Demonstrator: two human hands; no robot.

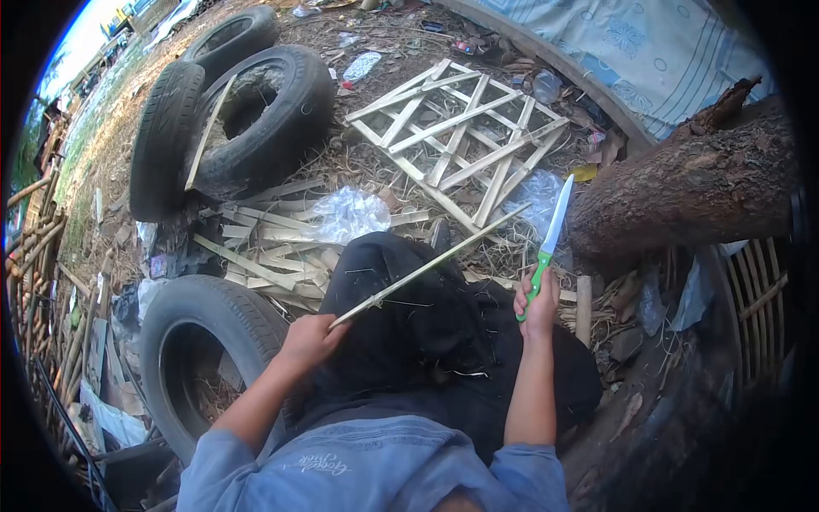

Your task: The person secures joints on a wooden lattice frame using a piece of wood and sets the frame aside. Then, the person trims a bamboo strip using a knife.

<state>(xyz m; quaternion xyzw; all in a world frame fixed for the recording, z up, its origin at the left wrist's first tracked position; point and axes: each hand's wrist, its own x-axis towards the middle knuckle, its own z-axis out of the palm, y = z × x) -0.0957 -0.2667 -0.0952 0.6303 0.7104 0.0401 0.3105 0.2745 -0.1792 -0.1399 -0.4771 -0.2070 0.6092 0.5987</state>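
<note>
My left hand [310, 341] is closed around the lower end of a long thin bamboo strip [426, 267], which slants up to the right above my dark trousers. In my right hand [537, 305] is a knife [554, 220], its green handle gripped and its blade pointing up. The blade and the strip are apart. Beyond my knees, a lattice of crossed bamboo strips [461, 128] lies on the ground. Cut bamboo pieces [273, 256] are scattered to the left of my knees.
Old tyres [294, 102] lie at the upper left, and another tyre [158, 358] is beside my left arm. A thick log [682, 183] is at the right, near a patterned blue sheet [614, 51]. Clear plastic [350, 213] lies by the bamboo pieces.
</note>
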